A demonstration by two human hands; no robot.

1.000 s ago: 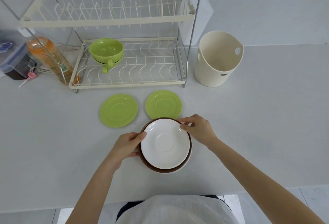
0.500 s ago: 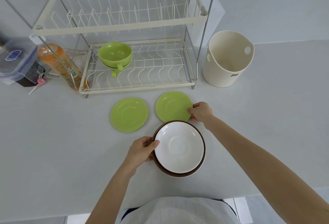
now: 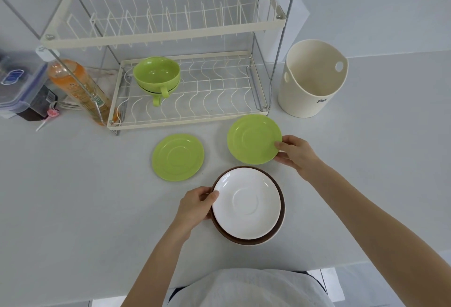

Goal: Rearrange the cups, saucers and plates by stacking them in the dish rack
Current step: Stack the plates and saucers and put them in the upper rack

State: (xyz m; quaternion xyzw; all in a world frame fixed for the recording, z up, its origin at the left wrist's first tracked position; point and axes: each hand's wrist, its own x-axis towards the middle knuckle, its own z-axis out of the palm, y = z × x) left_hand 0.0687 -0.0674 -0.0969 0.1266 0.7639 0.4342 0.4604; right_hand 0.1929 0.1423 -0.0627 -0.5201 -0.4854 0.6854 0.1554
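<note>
Head view shows the right hand point(image 3: 296, 154) pinching the 3 o'clock rim of a green saucer point(image 3: 253, 138), which tilts just off the counter point(image 3: 73, 197) in front of the dish rack point(image 3: 185, 101). The rack's lower shelf lies at 11 o'clock from that hand, holding stacked green cups point(image 3: 157, 74). The left hand point(image 3: 197, 206) grips the white saucer point(image 3: 246, 203) and brown plate point(image 3: 281, 218) at 9 o'clock. A second green saucer point(image 3: 178, 157) lies flat, nearer the left hand.

Cream bucket point(image 3: 312, 79) R of rack; orange bottle point(image 3: 78, 89), plastic box point(image 3: 18, 82) L.
</note>
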